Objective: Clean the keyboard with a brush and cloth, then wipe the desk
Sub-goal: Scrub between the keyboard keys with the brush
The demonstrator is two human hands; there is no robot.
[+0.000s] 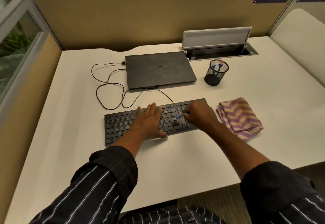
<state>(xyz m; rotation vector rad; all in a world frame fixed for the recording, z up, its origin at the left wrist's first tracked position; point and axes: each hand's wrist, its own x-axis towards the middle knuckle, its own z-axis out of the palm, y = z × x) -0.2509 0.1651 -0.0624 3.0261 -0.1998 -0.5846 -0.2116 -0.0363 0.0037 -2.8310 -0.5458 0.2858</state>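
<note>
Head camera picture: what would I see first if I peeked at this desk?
Two hands work on the black keyboard at the middle of the desk: the left hand presses flat on it while the right hand pinches a small blue brush. Just right of it lies a folded purple-striped cloth.

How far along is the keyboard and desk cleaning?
Nothing looks finished. In hand: left hand rests flat on the keyboard while the right hand holds a blue brush to its keys. Left: the folded cloth lies beside the keyboard, so wiping keyboard and desk remains.
</note>
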